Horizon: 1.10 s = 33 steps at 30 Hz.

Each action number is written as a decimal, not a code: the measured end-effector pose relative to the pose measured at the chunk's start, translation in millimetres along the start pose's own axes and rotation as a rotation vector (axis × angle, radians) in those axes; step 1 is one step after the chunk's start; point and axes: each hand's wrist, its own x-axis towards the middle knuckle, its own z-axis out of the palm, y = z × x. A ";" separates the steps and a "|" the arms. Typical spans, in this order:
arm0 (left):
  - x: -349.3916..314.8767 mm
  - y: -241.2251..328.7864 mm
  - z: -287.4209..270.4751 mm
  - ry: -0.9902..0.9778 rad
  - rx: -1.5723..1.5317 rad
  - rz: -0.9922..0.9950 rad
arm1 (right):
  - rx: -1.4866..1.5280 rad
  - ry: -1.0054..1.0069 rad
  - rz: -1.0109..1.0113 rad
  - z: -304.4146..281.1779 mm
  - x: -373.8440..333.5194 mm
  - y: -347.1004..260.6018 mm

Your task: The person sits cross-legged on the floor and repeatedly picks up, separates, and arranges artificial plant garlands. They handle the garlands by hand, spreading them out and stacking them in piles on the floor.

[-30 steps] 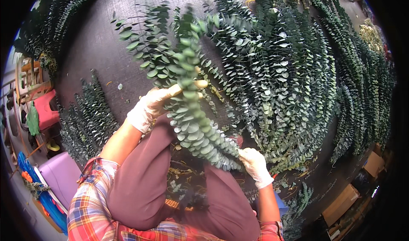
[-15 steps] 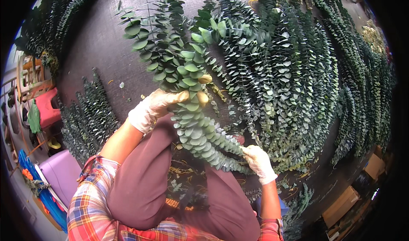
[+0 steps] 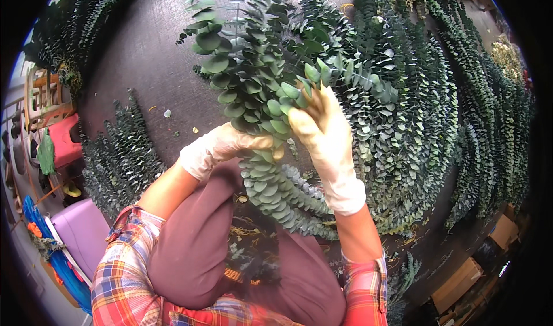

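In a thin whitish glove, my left hand (image 3: 233, 146) is closed around a bunch of eucalyptus branches (image 3: 253, 78) above my lap. Round grey-green leaves fan away from me at the top, while the lower part of the bunch curves down and right across my legs. My right hand (image 3: 324, 127), gloved the same way, is beside the upper right of the bunch. Its thumb and fingers are curled round a leafy eucalyptus sprig (image 3: 288, 95); the leaves partly hide the fingertips.
A broad heap of eucalyptus (image 3: 397, 124) lies on the dark floor covering (image 3: 132, 55) at right. A smaller pile (image 3: 124, 153) is left of my knee. Farther left are a red stool (image 3: 68, 144) and a purple box (image 3: 80, 231); cardboard boxes (image 3: 458, 284) stand at lower right.
My right hand has left the lower end of the bunch and moved up and away to its upper right side. The bunch has shifted slightly right; my left hand keeps its hold.
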 end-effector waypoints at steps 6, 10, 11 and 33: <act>-0.1 10.3 5.9 -0.025 0.014 -0.013 | -0.004 0.134 0.058 16.1 36.7 -6.6; -2.7 7.4 2.6 -0.029 0.023 -0.016 | 0.044 0.088 0.161 18.1 43.2 -11.5; -3.1 5.7 0.8 -0.037 0.015 -0.034 | 0.062 0.067 0.058 21.6 45.2 -4.2; -3.5 7.3 7.6 -0.068 -0.116 -0.064 | 0.133 -0.006 0.115 11.5 39.8 -5.2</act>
